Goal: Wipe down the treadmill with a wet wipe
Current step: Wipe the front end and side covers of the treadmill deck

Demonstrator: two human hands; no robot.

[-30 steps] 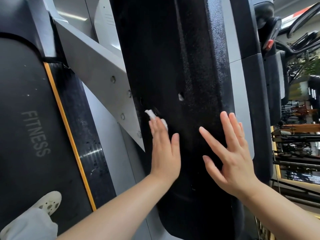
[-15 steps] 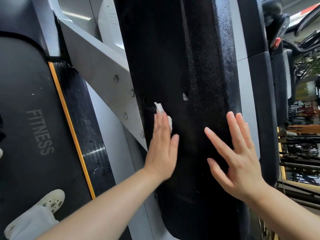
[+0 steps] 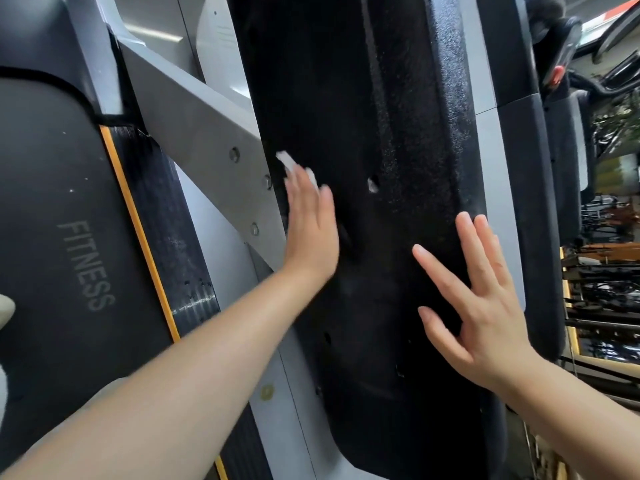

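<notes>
The treadmill's black textured panel (image 3: 398, 133) runs lengthwise from 12 toward 6 o'clock, leaning slightly. The left hand (image 3: 311, 233), fingers straight and together, presses the white wet wipe (image 3: 289, 162) flat against the panel's 9 o'clock edge, the wipe's tip pointing toward 11. The right hand (image 3: 485, 306) lies fingers spread at 4 o'clock.

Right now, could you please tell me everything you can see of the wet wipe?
The wet wipe is a small white, crumpled piece, mostly hidden under the straight fingers of the left hand, which presses it flat against the black textured treadmill panel. Only a corner pokes out past the fingertips, near the grey bolted bracket. The right hand does not touch it.
</notes>
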